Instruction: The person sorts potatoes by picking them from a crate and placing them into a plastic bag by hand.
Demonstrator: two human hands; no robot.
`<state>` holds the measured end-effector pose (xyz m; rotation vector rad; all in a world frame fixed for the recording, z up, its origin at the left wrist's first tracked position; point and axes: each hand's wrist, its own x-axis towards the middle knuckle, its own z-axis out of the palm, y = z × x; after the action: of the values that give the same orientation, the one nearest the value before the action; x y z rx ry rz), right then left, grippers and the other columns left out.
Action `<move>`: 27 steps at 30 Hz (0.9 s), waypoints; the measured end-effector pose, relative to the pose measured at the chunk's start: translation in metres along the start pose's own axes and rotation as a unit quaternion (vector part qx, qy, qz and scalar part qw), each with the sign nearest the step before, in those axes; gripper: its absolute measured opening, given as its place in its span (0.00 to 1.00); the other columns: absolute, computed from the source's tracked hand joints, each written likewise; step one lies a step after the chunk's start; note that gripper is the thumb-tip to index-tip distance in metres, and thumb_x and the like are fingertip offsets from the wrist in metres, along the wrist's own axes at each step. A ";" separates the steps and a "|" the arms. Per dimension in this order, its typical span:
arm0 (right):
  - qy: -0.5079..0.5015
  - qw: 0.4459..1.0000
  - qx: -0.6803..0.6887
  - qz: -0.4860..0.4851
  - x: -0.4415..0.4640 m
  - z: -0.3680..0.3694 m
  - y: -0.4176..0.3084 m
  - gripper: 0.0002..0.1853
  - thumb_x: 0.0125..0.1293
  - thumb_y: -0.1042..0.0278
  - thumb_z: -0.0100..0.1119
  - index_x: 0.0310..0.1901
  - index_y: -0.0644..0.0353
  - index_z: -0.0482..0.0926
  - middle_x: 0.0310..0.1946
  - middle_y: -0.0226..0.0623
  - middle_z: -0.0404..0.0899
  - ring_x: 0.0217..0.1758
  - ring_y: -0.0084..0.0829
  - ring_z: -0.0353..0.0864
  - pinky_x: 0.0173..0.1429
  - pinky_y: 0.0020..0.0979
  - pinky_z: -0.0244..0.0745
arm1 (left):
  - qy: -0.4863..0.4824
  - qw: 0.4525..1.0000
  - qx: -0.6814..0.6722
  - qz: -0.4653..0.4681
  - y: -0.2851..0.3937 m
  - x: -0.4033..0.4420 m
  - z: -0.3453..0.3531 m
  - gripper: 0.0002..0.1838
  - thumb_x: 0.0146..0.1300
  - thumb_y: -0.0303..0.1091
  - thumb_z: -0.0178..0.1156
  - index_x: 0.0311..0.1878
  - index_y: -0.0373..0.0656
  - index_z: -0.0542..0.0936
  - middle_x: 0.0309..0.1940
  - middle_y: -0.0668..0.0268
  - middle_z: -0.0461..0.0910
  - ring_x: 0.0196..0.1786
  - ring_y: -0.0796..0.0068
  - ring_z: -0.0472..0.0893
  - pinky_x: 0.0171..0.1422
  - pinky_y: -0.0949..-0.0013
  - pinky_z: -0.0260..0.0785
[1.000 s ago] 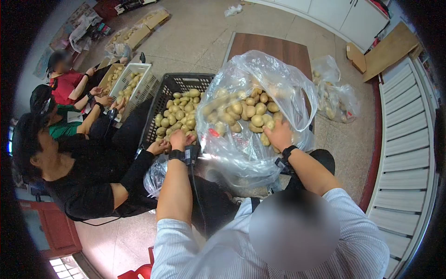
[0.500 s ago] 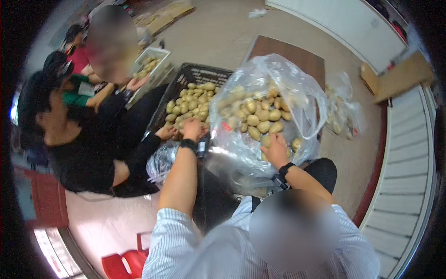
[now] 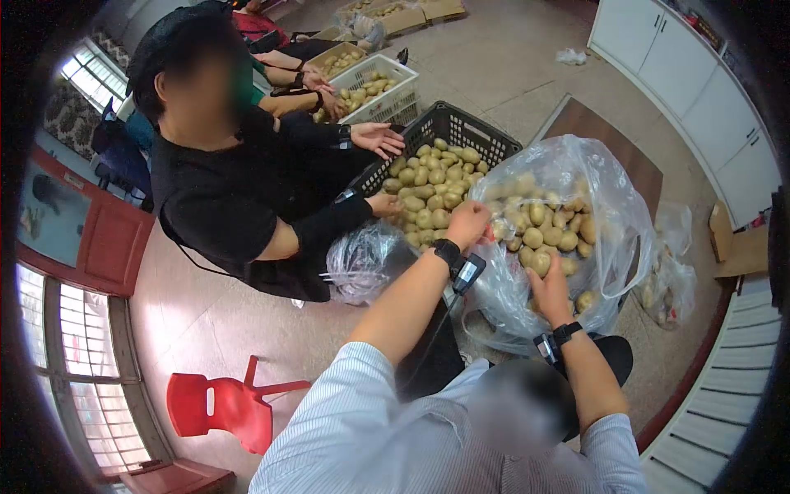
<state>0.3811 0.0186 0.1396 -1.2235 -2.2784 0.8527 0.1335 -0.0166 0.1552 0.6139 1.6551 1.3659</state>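
A large clear plastic bag with many potatoes in it lies open on a brown board. My right hand is inside its mouth, fingers wrapped round a potato. At the bag's left edge, beside a red patch, is my left hand, its fingers closed; what they hold, if anything, is too small to make out. Left of the bag stands a black crate filled with potatoes. A co-worker's two hands are at this crate, one raised palm up at its rim, one touching the potatoes.
A person in black sits close on the left, others beyond. A bundle of clear plastic lies between us. A white crate stands behind, a red chair at lower left, filled bags and cabinets on the right.
The view has swung left. My left hand has moved from the black crate to the bag's edge. My right hand has closed round a potato. The co-worker's hands have moved apart.
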 end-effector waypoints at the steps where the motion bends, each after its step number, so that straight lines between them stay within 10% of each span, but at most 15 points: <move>1: -0.024 0.999 0.024 0.040 0.004 -0.002 -0.010 0.31 0.61 0.62 0.63 0.62 0.63 0.63 0.49 0.57 0.75 0.53 0.54 0.75 0.55 0.44 0.70 | -0.039 0.999 -0.003 -0.017 -0.001 0.000 0.003 0.12 0.64 0.36 0.53 0.42 0.36 0.75 0.24 0.60 0.78 0.20 0.71 0.80 0.21 0.67 0.72; 16: -0.064 0.985 0.162 -0.021 0.024 0.014 -0.051 0.21 0.69 0.61 0.53 0.57 0.66 0.69 0.40 0.52 0.78 0.43 0.48 0.79 0.47 0.40 0.72 | -0.297 0.943 0.045 -0.140 0.025 -0.024 0.018 0.23 0.68 0.50 0.53 0.46 0.35 0.75 0.35 0.61 0.80 0.26 0.71 0.82 0.24 0.69 0.75; 27: -0.061 0.983 0.172 -0.010 0.014 0.023 -0.015 0.15 0.65 0.67 0.55 0.52 0.61 0.74 0.31 0.44 0.78 0.35 0.40 0.79 0.42 0.35 0.73 | -0.215 0.964 -0.078 -0.135 -0.001 0.004 -0.001 0.20 0.65 0.44 0.61 0.51 0.39 0.72 0.39 0.59 0.79 0.30 0.70 0.82 0.27 0.69 0.75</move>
<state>0.3506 0.0160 0.1340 -1.0165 -2.1115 1.2813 0.1305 -0.0138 0.1532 0.5259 1.2179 1.0609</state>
